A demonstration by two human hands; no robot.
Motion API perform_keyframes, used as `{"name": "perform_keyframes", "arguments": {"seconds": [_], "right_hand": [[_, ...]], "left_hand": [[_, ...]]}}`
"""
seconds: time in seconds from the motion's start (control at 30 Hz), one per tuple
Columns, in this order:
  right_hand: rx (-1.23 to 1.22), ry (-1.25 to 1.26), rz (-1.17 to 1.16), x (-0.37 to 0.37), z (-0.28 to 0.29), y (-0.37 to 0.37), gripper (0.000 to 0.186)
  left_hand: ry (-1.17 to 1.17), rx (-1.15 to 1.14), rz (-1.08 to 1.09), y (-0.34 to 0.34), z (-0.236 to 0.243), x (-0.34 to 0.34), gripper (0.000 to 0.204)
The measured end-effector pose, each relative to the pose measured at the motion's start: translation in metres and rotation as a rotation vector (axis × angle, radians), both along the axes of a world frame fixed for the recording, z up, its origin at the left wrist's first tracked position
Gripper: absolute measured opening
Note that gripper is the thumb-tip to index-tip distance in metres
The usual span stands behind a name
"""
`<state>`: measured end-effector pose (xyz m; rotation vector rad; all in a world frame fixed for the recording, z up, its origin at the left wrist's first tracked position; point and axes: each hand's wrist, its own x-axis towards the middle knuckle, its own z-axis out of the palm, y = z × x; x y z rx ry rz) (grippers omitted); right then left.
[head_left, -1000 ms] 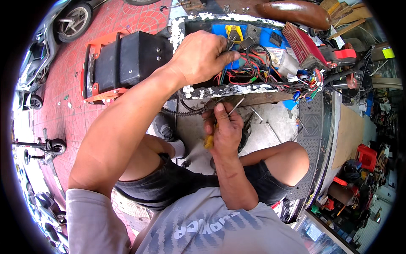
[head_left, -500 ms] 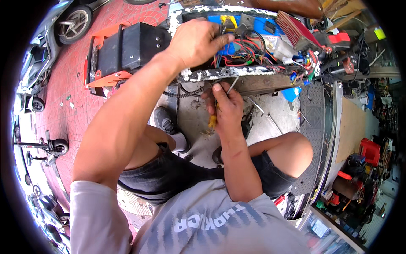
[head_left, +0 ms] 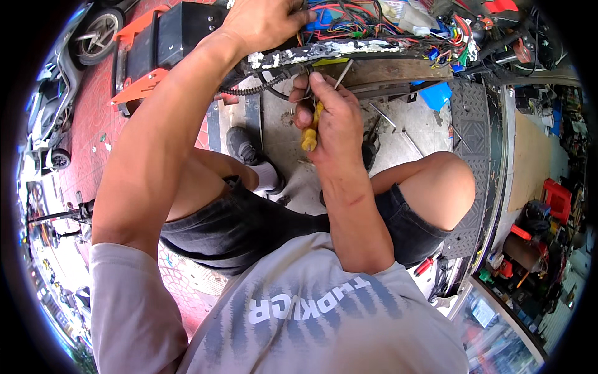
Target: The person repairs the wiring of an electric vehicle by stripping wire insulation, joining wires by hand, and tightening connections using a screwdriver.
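Note:
At the top edge my left hand (head_left: 265, 25) lies over the open compartment of a battered scooter frame (head_left: 324, 53), its thumb close to the wires. Its fingers curl inward; what they grip, if anything, is hidden. Beneath the frame's paint-chipped rail, my right hand (head_left: 336, 115) holds a screwdriver with a yellow handle (head_left: 309, 138). The screwdriver's metal shaft (head_left: 343, 73) slants up past the fingers. A dark thin piece, too small to name, shows at my right fingertips. Red, black and green wires (head_left: 349, 25) crowd the compartment.
A black box on an orange frame (head_left: 180, 37) stands at the left. More loose wires (head_left: 461, 37) hang at the frame's right. Below lie metal rods (head_left: 412, 143), a blue piece (head_left: 436, 95) and a ridged metal plate (head_left: 470, 156). Parked scooters line the far left.
The view has tilted downward, so the frame and both hands sit higher in the picture. My right hand has turned slightly, and more of the yellow handle shows.

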<state>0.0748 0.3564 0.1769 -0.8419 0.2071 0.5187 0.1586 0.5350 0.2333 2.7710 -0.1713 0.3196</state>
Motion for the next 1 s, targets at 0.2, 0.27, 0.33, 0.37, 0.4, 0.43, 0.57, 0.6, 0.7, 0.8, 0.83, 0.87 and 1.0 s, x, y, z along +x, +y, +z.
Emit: {"name": "perform_keyframes", "arguments": {"seconds": [0.2,0.27,0.33,0.37,0.4,0.43,0.57,0.6,0.7,0.8,0.83,0.87,1.0], "right_hand": [[-0.042,0.018,0.026,0.009,-0.023,0.005,0.024],[-0.051,0.007,0.010,0.005,-0.018,0.005,0.024],[-0.046,0.008,0.011,0.002,-0.006,0.002,0.025],[-0.080,-0.011,0.012,0.005,-0.009,0.002,0.025],[-0.115,-0.029,0.014,0.005,-0.013,0.001,0.025],[-0.151,-0.048,0.016,0.005,-0.018,0.001,0.026],[-0.063,-0.011,0.039,0.007,-0.008,0.005,0.025],[-0.028,-0.026,0.030,0.009,-0.010,0.006,0.022],[-0.007,-0.061,0.001,0.018,-0.024,0.012,0.021],[0.022,-0.094,0.031,0.017,-0.028,0.010,0.022],[-0.023,-0.113,0.031,0.014,-0.028,0.010,0.023],[-0.069,-0.132,0.031,0.010,-0.026,0.008,0.023],[-0.123,-0.117,0.040,-0.004,-0.030,0.009,0.025]], "left_hand": [[-0.031,-0.024,0.033,-0.003,-0.001,-0.003,0.037],[-0.119,-0.034,0.033,0.000,-0.007,-0.003,0.037],[-0.165,-0.024,0.011,0.002,-0.007,-0.004,0.037],[-0.188,-0.020,0.000,0.002,-0.007,-0.004,0.037],[-0.071,-0.040,0.084,0.001,-0.006,-0.003,0.030],[-0.126,-0.020,0.078,0.005,-0.012,-0.002,0.036],[-0.072,-0.072,0.137,0.009,-0.016,-0.002,0.045],[-0.098,-0.078,0.152,0.008,-0.017,-0.001,0.045],[-0.074,-0.136,0.206,0.006,-0.013,0.000,0.045],[-0.056,-0.164,0.221,0.006,-0.010,0.000,0.045],[-0.059,-0.165,0.218,0.007,-0.012,0.000,0.046],[-0.077,-0.160,0.206,0.008,-0.016,0.001,0.046],[-0.126,-0.149,0.199,0.013,-0.020,0.004,0.046]]}}
